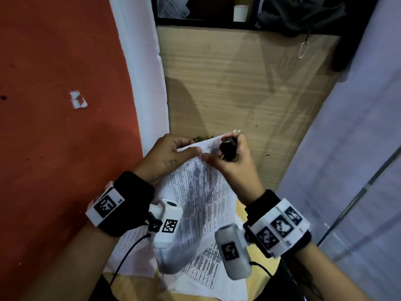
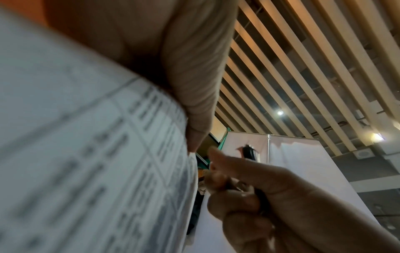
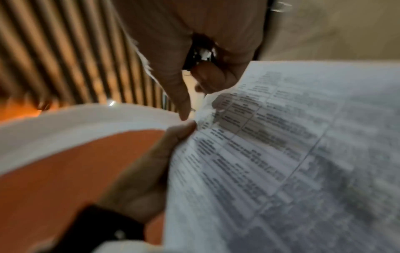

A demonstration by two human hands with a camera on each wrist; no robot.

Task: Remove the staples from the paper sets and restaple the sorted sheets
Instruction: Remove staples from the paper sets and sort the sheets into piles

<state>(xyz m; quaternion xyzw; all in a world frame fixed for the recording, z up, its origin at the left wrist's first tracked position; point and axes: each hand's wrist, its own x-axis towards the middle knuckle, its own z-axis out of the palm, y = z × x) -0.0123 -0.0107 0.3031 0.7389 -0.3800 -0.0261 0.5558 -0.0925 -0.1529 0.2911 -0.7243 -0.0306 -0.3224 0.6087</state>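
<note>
I hold a printed paper set (image 1: 201, 192) up over the desk. My left hand (image 1: 195, 148) pinches its top corner between thumb and fingers; the left wrist view shows the sheet (image 2: 86, 154) close up and blurred. My right hand (image 1: 217, 153) grips a small black tool (image 1: 227, 148) in curled fingers, and its thumb reaches toward the same corner, almost meeting the left thumb. In the right wrist view the tool (image 3: 194, 56) sits deep in the fist above the paper's (image 3: 281, 154) creased corner. I cannot make out a staple.
More printed sheets (image 1: 208, 276) lie on the desk below my wrists. The wooden desk top (image 1: 238, 83) stretches ahead, between a red wall (image 1: 54, 105) on the left and a pale partition (image 1: 358, 148) on the right. A white cup (image 1: 240, 13) and a dark bag (image 1: 303, 16) stand at the far end.
</note>
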